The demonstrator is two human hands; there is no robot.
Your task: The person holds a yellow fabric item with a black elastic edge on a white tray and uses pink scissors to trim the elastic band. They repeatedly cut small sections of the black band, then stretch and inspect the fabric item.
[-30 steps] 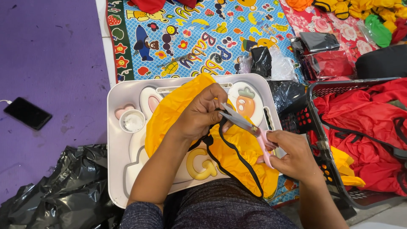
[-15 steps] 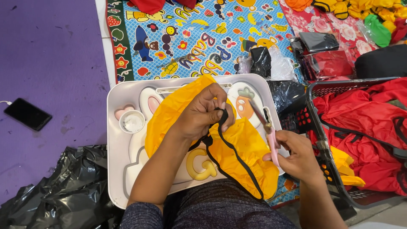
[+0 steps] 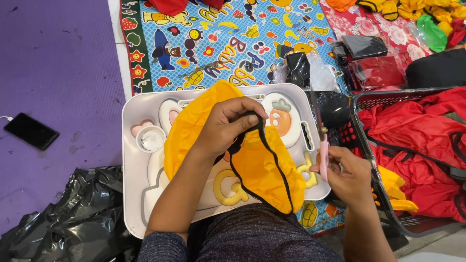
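Cloth (image 3: 262,165) on tray (image 3: 131,126), basket (image 3: 388,104) right.

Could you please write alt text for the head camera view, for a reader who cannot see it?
A person's left hand pinches the black trim of a yellow cloth over a white tray, while the right hand holds pink scissors beside it. A basket of red cloth stands on the right.

- phone (image 3: 30,131), 9 o'clock on the purple mat: flat black rectangle, screen dark.
- clear plastic packets (image 3: 310,73), 1 o'clock just above the white tray: black contents.
- more packets (image 3: 371,58), 2 o'clock: flat, one black, one dark red.
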